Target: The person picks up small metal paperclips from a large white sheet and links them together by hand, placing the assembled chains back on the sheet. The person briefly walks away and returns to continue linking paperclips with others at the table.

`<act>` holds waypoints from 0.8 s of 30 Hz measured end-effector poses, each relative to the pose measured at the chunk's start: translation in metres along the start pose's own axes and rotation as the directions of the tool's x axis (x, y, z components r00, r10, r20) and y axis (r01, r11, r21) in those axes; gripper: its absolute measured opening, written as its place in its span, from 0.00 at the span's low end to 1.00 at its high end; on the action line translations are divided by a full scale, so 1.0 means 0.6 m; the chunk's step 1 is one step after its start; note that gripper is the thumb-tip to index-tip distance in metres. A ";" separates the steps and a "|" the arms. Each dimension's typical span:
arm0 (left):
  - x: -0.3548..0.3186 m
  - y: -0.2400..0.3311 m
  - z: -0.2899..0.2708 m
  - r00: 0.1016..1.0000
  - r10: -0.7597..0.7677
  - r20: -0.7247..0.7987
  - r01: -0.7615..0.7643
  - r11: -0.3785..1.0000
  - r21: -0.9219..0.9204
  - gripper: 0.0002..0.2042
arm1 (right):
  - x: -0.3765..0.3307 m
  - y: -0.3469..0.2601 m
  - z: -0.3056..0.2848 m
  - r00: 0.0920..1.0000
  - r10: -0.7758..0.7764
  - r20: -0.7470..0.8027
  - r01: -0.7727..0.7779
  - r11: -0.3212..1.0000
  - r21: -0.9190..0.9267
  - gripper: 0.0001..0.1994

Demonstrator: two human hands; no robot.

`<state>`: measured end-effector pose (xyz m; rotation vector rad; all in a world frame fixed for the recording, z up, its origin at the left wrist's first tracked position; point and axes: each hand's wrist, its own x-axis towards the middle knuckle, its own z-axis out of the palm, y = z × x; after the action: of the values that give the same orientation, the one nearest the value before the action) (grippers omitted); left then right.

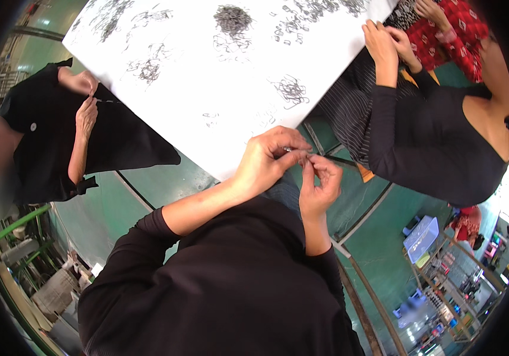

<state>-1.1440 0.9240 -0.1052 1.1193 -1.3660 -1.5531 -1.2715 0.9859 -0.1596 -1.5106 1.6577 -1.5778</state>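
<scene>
Just off the near corner of a white tabletop (177, 113), my two hands meet fingertip to fingertip. My left hand (269, 159) is closed, thumb and fingers pinched together. Against it my right hand (321, 185) pinches too, its thumb and index finger pressed at the same spot. A tiny dark thing seems to be between the fingertips, too small to name. Closest to my hands lie a loose pile of thin black loops (290, 91) and a small sparse cluster of black pieces (210, 118).
More small black loops lie in a dense heap (232, 21) and scattered groups farther back. A person in black (35, 130) works at the left edge, another person in black (426, 136) at the right. Beyond, a blue crate (422, 238) stands on the right.
</scene>
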 end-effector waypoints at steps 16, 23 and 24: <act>-0.027 -0.065 -0.019 0.997 0.034 -0.065 -0.025 0.992 0.126 0.08 | 0.289 0.131 0.332 0.729 0.073 0.681 0.264 0.887 -0.378 0.05; -0.035 -0.070 -0.020 0.993 0.020 -0.113 -0.010 0.996 0.091 0.08 | 0.313 0.141 0.371 0.569 0.249 0.784 0.281 0.837 -0.470 0.06; -0.036 -0.071 -0.022 0.994 0.024 -0.107 -0.014 0.996 0.093 0.08 | 0.317 0.142 0.368 0.560 0.291 0.776 0.238 0.840 -0.487 0.06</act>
<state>-1.1246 0.9456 -0.1454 1.2246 -1.3829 -1.4070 -1.1851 0.7030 -0.2269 -2.0247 1.5137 -0.1282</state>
